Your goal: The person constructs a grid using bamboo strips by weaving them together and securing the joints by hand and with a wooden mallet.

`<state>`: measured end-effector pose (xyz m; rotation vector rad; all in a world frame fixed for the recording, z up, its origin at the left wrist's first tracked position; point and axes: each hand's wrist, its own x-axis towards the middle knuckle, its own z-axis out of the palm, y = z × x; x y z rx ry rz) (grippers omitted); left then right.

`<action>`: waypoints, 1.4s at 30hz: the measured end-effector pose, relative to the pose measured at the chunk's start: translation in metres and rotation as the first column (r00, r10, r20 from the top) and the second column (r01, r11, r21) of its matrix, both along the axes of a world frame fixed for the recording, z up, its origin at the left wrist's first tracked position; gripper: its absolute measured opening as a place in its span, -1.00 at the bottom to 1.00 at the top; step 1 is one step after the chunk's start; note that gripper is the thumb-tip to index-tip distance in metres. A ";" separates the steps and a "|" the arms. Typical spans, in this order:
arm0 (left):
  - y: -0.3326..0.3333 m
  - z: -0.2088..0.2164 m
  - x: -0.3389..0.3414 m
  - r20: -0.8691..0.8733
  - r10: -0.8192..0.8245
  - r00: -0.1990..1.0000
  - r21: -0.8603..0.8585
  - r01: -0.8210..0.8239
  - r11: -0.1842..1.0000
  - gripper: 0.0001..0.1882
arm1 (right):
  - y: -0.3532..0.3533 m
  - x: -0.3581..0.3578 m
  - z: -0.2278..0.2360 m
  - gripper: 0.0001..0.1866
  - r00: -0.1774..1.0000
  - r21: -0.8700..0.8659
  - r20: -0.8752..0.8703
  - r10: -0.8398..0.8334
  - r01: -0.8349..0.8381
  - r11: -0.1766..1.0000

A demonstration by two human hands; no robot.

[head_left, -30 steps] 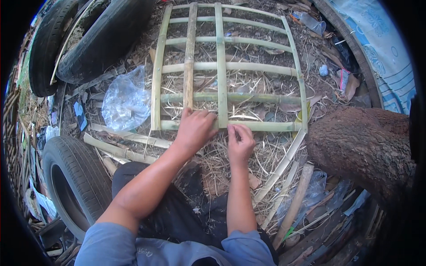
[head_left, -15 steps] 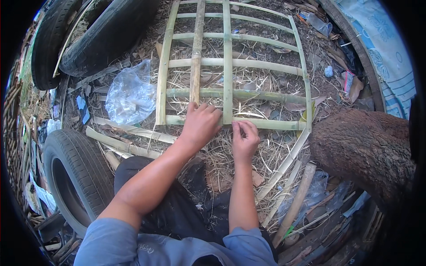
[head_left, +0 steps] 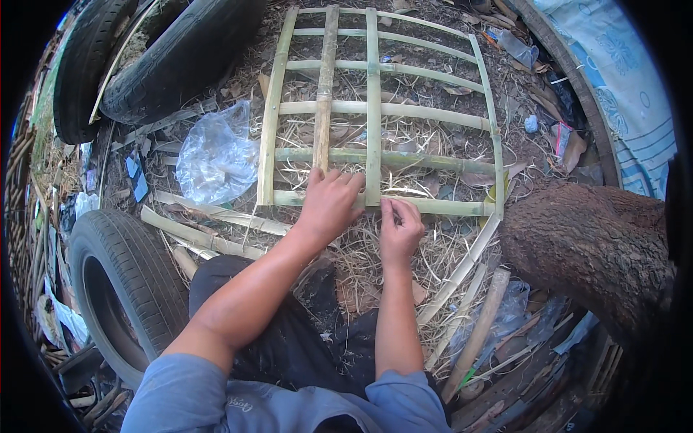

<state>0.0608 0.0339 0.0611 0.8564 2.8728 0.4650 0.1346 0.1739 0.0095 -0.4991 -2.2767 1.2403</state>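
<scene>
A lattice of split bamboo slats (head_left: 386, 110) lies on the ground in front of me, its long strips crossed by several thinner ones. My left hand (head_left: 333, 203) is closed over the near crosspiece, its fingers around the lower end of the brownish long slat (head_left: 325, 90). Just to its right, my right hand (head_left: 402, 229) is pinched at the near crosspiece (head_left: 440, 207), beside the foot of the green long slat (head_left: 373, 137). Whatever sits between its thumb and fingertips is too small to make out.
One tyre (head_left: 137, 281) stands at my left, and more tyres (head_left: 188, 65) are at the far left. A clear plastic bag (head_left: 216, 155) lies beside the lattice. A thick tree trunk (head_left: 585, 242) is on the right. Bamboo shavings (head_left: 354, 270) and loose strips (head_left: 462, 270) litter the ground.
The view has shifted slightly, so the lattice sits a little lower in the picture. Both hands keep nearly the same place and grip on it.
</scene>
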 end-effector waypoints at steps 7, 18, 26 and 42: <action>-0.002 -0.016 -0.001 -0.035 -0.080 0.996 0.169 0.085 0.982 -0.55 | 0.002 -0.005 0.009 -0.89 0.993 0.191 0.024 0.119 -0.121 0.974; 0.000 -0.019 -0.001 0.069 -0.098 0.993 0.183 0.084 0.979 -0.60 | 0.009 -0.009 0.013 -0.87 0.983 0.319 0.064 0.171 -0.183 0.930; -0.002 -0.020 -0.002 0.037 -0.091 0.995 0.172 0.084 0.982 -0.56 | 0.009 -0.013 0.015 -0.88 0.978 0.414 0.076 0.197 -0.210 0.886; -0.002 -0.043 -0.002 0.064 -0.004 0.998 0.466 -0.026 0.885 -0.82 | 0.007 -0.014 0.013 -0.90 0.948 0.659 0.097 0.303 -0.289 0.694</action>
